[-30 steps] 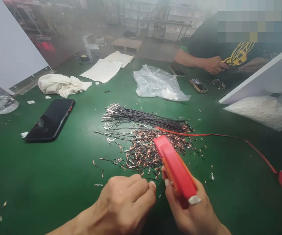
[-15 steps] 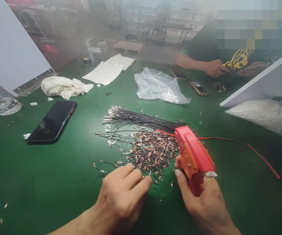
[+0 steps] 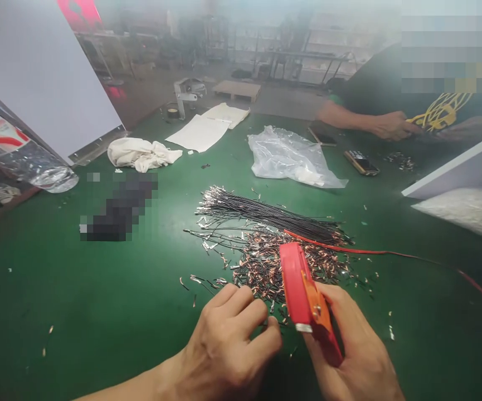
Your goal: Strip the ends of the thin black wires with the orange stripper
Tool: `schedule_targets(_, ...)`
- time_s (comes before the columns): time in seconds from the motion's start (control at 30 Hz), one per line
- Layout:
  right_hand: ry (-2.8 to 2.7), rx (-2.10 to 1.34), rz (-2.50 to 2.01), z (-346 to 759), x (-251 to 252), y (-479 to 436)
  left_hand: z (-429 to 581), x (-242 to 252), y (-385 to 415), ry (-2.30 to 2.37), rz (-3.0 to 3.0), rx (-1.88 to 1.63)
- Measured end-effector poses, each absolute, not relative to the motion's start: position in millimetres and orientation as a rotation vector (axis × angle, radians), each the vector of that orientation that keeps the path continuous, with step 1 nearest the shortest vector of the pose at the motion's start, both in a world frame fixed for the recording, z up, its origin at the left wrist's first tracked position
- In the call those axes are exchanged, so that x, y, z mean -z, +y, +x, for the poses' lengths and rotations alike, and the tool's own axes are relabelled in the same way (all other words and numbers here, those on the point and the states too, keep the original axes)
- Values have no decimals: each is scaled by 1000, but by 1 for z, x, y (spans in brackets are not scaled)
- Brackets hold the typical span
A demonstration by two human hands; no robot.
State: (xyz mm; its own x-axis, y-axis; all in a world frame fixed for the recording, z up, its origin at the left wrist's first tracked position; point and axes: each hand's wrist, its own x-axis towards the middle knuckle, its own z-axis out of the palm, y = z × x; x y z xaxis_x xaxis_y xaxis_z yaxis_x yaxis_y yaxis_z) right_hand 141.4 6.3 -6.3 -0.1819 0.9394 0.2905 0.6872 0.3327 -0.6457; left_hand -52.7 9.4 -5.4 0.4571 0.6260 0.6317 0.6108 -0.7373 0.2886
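My right hand [image 3: 353,348] grips a red and orange hand tool [image 3: 303,295] whose tip points away from me over a heap of short copper-tipped wire pieces [image 3: 274,264]. A thin red cord [image 3: 391,253] runs from the tool off to the right. My left hand [image 3: 230,342] is curled, fingertips pinched together right beside the tool's lower end at the near edge of the heap; what they pinch is too small to make out. Behind the heap lies a bundle of long black wires [image 3: 266,214] on the green table [image 3: 98,312].
A blurred dark flat object [image 3: 119,211], a white cloth [image 3: 140,153], white sheets [image 3: 207,128], a clear plastic bag [image 3: 291,156] and a plastic bottle [image 3: 23,159] lie further out. White boards stand left and right. Another person's hand [image 3: 389,125] works at the far right.
The tool swung from pointing right back to pointing away from me, close to my left hand. My left hand stayed pinched at the heap's near edge. The view shifted left.
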Motion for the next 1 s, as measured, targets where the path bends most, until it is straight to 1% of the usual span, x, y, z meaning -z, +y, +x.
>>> schedule_targets(0.23, -2062, -201, -1445, 151, 15, 15, -54, 6, 10, 1149, 2702, -1101)
schedule_targets(0.47, -2233, 206, -1553, 156, 27, 22, -52, 8, 7, 1154, 2778, -1073)
schedule_targets(0.67, -2322, 349, -1582, 151, 31, 23, -45, 18, 4, 1117, 2850, -1191)
schedule_targets(0.83, -2367, 461, -1504, 146, 30, 23, -45, 17, 5, 1109, 2862, -1201)
schedule_targets(1.0, -2358, 489, -1527, 143, 28, 22, -46, 16, 5, 1134, 2870, -1209)
